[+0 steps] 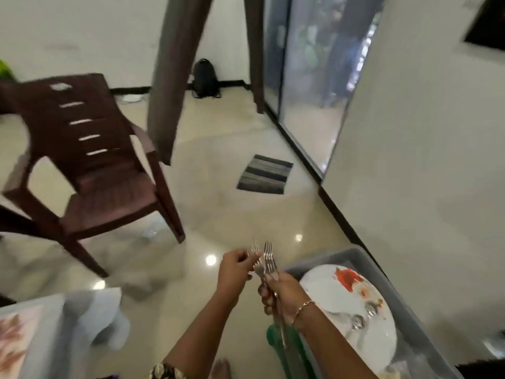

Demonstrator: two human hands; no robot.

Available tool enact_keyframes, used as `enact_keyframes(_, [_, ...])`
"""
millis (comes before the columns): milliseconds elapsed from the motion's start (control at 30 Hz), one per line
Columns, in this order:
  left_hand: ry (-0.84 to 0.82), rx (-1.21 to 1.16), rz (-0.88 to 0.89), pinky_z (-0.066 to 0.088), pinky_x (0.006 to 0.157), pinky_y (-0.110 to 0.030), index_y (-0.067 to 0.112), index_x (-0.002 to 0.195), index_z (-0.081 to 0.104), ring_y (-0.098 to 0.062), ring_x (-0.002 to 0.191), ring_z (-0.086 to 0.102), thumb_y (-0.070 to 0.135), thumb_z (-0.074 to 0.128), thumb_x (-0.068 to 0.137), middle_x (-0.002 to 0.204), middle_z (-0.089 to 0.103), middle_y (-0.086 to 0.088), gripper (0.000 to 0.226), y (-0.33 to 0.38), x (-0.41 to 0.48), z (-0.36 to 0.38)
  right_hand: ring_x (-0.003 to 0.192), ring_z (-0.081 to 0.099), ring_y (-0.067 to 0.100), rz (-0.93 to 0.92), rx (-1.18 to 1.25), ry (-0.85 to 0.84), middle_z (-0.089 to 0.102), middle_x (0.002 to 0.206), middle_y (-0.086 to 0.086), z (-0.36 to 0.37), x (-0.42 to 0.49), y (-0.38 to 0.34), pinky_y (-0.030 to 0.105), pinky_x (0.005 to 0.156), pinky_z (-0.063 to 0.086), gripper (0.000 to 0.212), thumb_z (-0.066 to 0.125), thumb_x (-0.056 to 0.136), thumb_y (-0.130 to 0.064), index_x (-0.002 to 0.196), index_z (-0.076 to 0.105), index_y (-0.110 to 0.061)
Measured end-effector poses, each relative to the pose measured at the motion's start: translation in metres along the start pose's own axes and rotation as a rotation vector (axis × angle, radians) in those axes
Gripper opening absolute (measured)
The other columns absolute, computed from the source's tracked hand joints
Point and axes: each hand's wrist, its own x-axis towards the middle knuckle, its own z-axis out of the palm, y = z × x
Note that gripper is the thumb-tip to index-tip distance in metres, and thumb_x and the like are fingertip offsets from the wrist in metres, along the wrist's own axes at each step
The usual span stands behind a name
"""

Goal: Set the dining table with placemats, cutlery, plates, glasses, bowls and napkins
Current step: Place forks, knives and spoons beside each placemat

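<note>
My right hand (284, 295) grips a bundle of metal forks (269, 258) by their handles, tines pointing up. My left hand (236, 272) pinches one fork near the tines, just left of the bundle. Both hands are held above the floor, left of a grey tub (418, 324). In the tub lies a white plate (328, 294) with a red flower print, and spoons (363, 315) rest on it. At the lower left, the table corner (32, 343) carries a patterned placemat (13, 340) and a pale cloth (101, 318); this part is blurred.
A dark brown plastic chair (93, 170) stands on the glossy floor at the left. A striped mat (265, 175) lies before a glass sliding door (308, 86), with brown curtains (175, 77) hanging. A black backpack (205, 77) leans on the far wall. A white wall (423, 160) runs along the right.
</note>
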Motion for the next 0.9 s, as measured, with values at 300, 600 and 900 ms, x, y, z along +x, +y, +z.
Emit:
enact_keyframes(300, [0.098,-0.489,-0.204,0.037,0.038,-0.019,0.004,0.094,0.058,-0.012,0.036,0.04,0.028,0.056,0.092,0.047,0.046,-0.001,0.024,-0.005,0.057,-0.15,0.033,0.036,0.007,-0.018,-0.433,-0.185,0.042,0.046,0.002,0.184,0.123,-0.044,0.017,0.037,0.029,0.024,0.042,0.095,-0.007,0.081,0.06,-0.008])
enact_keyframes(600, [0.581,-0.958,-0.098,0.047,0.044,-0.024,0.006,0.084,0.059,-0.016,0.049,0.061,0.026,0.045,0.098,0.062,0.062,-0.007,0.028,0.004,0.109,-0.327,0.057,0.064,0.017,-0.296,-0.941,-0.552,0.064,0.064,0.008,0.37,0.21,-0.082,0.032,0.055,0.052,0.013,0.062,0.086,-0.011,0.074,0.066,-0.01])
enact_keyframes(900, [1.015,-1.24,0.121,0.057,0.058,-0.03,-0.008,0.105,0.057,-0.021,0.066,0.07,0.02,0.037,0.1,0.08,0.072,-0.016,0.034,-0.022,0.132,-0.457,0.05,0.048,0.002,-0.75,-1.223,-0.776,0.045,0.048,-0.006,0.519,0.255,-0.075,0.016,0.05,0.03,0.015,0.068,0.081,-0.017,0.072,0.071,-0.006])
